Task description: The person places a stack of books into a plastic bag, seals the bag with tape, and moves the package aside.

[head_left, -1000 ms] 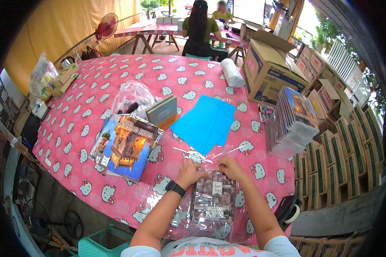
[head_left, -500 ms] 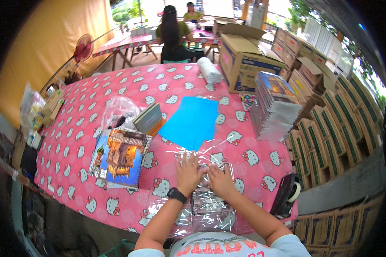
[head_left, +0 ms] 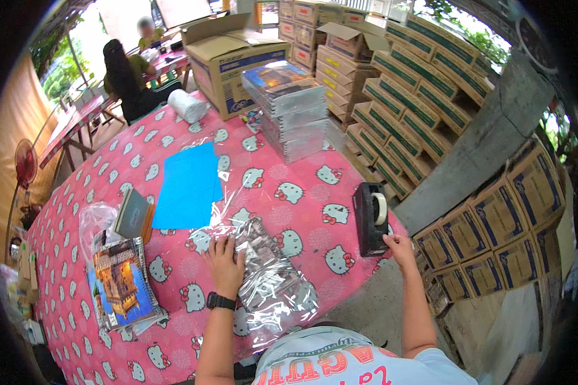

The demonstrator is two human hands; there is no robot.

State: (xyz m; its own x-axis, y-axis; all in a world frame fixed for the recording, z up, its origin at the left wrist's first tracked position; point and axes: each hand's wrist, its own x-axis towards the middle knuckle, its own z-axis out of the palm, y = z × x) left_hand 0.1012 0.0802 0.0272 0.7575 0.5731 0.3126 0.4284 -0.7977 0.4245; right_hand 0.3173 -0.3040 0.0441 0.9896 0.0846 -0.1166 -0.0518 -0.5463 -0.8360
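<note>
A notebook with a grey picture cover [head_left: 263, 247] lies under shiny clear plastic film [head_left: 279, 301] at the table's near edge. My left hand [head_left: 225, 260] rests on the film along the notebook's left side, fingers spread, a black watch on the wrist. Out to the right, my right hand [head_left: 399, 249] is pinched at the near end of a black tape dispenser [head_left: 367, 221], where the tape comes off its pale roll [head_left: 380, 209]. The strip between the fingertips is too small to make out clearly.
Blue sheets [head_left: 187, 186] lie beyond the film. Spiral notebooks [head_left: 121, 285] are piled at left, and a taller notebook stack [head_left: 289, 115] stands at the back beside an open carton [head_left: 234, 70]. Boxes [head_left: 488, 237] line the right. Two people sit at a far table.
My right hand has left the film and reached right to the tape dispenser. My left hand stays on the film. The view has turned to the right.
</note>
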